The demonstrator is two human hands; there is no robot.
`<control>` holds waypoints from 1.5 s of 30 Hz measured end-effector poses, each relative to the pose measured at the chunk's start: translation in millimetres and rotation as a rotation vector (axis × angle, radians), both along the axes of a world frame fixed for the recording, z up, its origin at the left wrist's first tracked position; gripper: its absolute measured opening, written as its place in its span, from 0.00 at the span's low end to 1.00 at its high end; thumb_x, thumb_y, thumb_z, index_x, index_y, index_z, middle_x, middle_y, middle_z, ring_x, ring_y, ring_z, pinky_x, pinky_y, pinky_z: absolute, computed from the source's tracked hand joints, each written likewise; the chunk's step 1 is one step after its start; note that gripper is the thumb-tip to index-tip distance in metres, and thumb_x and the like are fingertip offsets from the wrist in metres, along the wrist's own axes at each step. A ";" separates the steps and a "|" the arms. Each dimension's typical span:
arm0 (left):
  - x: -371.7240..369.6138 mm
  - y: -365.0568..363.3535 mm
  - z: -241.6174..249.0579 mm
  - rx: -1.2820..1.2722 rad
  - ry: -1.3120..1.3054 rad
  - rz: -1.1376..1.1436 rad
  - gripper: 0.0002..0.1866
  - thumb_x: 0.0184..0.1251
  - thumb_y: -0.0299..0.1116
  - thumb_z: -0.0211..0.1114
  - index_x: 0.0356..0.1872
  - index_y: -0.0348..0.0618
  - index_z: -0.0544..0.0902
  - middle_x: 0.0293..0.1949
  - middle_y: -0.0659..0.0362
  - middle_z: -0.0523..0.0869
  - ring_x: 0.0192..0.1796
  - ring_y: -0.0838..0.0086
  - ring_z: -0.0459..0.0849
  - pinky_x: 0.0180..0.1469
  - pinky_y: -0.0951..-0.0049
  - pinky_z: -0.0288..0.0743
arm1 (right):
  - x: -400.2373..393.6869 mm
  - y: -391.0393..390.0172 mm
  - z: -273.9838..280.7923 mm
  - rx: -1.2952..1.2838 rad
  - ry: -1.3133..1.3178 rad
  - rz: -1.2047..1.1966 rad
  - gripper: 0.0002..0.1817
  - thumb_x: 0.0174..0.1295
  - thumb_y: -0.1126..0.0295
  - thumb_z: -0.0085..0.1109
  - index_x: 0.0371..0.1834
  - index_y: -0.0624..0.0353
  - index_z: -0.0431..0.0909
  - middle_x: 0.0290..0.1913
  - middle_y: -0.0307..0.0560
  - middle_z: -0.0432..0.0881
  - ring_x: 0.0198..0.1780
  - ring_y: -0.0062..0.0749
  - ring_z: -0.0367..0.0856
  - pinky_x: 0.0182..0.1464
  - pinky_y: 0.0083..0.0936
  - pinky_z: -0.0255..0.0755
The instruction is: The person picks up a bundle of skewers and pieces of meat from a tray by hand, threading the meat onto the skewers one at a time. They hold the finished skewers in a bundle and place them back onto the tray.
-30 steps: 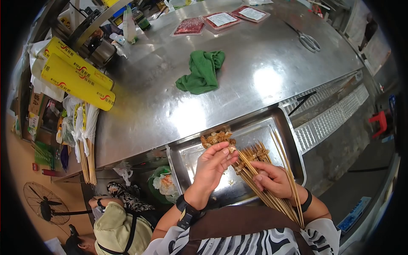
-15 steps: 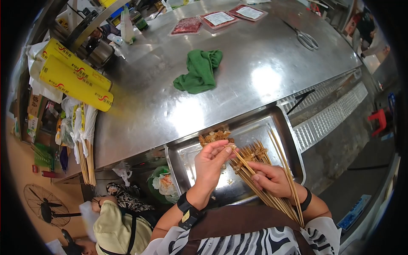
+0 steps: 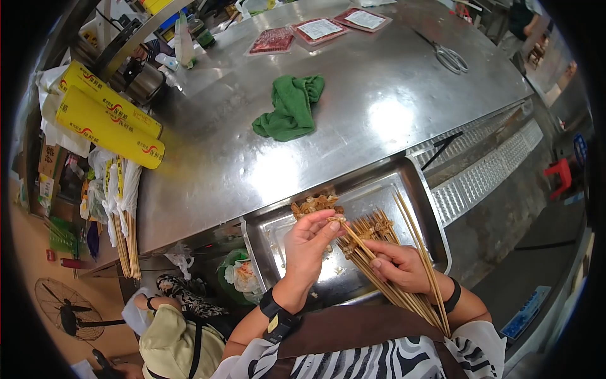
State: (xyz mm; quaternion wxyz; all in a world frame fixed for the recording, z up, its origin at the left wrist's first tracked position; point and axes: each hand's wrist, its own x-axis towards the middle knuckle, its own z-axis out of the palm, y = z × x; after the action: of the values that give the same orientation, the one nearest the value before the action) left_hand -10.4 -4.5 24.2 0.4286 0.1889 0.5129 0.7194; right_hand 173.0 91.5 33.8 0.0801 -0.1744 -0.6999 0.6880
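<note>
My left hand pinches a small piece of pale brown food at the tip of a bamboo skewer. My right hand is closed around that skewer lower down, with some bare sticks lying along the wrist. Beneath both hands, a bundle of filled skewers rests in a metal tray, with folded brown pieces threaded near the tips. Behind my left fingers sits a small pile of loose brown pieces in the tray's far left corner.
On the steel table lie a green cloth, scissors and packs of red meat. Yellow cling film boxes and bagged sticks stand at the left. A co-worker is at lower left, beside a fan.
The whole view has shifted slightly to the left. My fingers keep nearly the same hold on the skewer and the food piece. The co-worker's arm at lower left has moved a little.
</note>
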 end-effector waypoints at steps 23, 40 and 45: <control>2.4 0.7 -3.2 -0.048 -0.102 0.025 0.10 0.64 0.22 0.58 0.47 0.34 0.78 0.40 0.53 0.83 0.44 0.69 0.83 0.47 0.71 0.78 | -0.9 -0.7 1.8 0.009 0.000 0.000 0.23 0.66 0.72 0.48 0.64 0.65 0.63 0.22 0.35 0.71 0.24 0.15 0.69 0.27 0.17 0.64; 2.9 -3.3 -5.5 -0.022 0.088 -0.023 0.13 0.61 0.18 0.61 0.47 0.33 0.78 0.39 0.54 0.84 0.41 0.75 0.83 0.47 0.77 0.77 | -1.0 -0.8 -0.1 0.044 0.022 -0.026 0.23 0.65 0.76 0.47 0.65 0.64 0.63 0.18 0.34 0.71 0.22 0.14 0.70 0.27 0.15 0.65; 3.7 -3.8 -3.9 -0.030 0.125 -0.042 0.13 0.61 0.21 0.63 0.47 0.36 0.79 0.37 0.62 0.83 0.38 0.85 0.78 0.39 0.87 0.71 | -0.8 0.4 -0.8 0.048 0.015 -0.019 0.23 0.65 0.76 0.47 0.65 0.64 0.63 0.19 0.34 0.72 0.22 0.14 0.70 0.27 0.15 0.65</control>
State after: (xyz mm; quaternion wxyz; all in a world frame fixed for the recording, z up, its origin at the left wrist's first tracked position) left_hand -6.6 -8.2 20.3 0.4137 0.2378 0.5454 0.6891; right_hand 172.2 91.9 33.0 0.0960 -0.1741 -0.7138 0.6715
